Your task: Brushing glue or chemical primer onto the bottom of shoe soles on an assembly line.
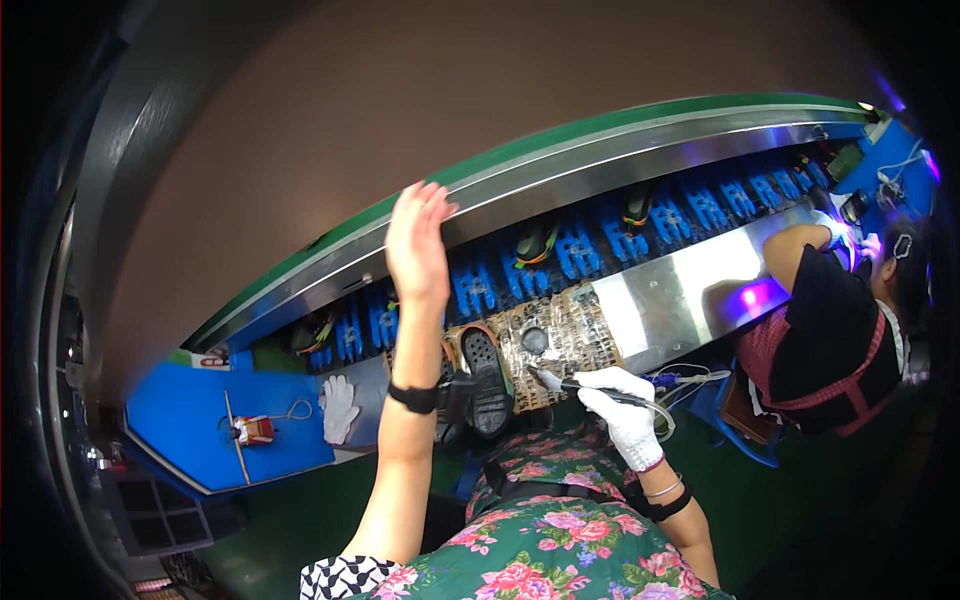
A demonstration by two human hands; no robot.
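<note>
My left hand (419,250) is bare and raised, its fingers stretched out in front of the green-edged metal rail, with nothing in it. In a white knit glove, my right hand (625,410) grips a dark pen-shaped tool (600,394) with a pale tip and a cord trailing from its back end. That tip points left over a tape-covered cardboard mat (577,335). A black clog (486,385) lies on the mat's left side, with a second dark shoe partly hidden between it and my left forearm. A dark round disc (535,341) rests on the mat.
Behind the mat runs a conveyor with several blue shoe racks (578,250), some bearing dark shoes. A metal worktop (680,300) extends right toward a co-worker (830,330) under purple light. At left, a white glove (340,408) lies near a blue table (180,425).
</note>
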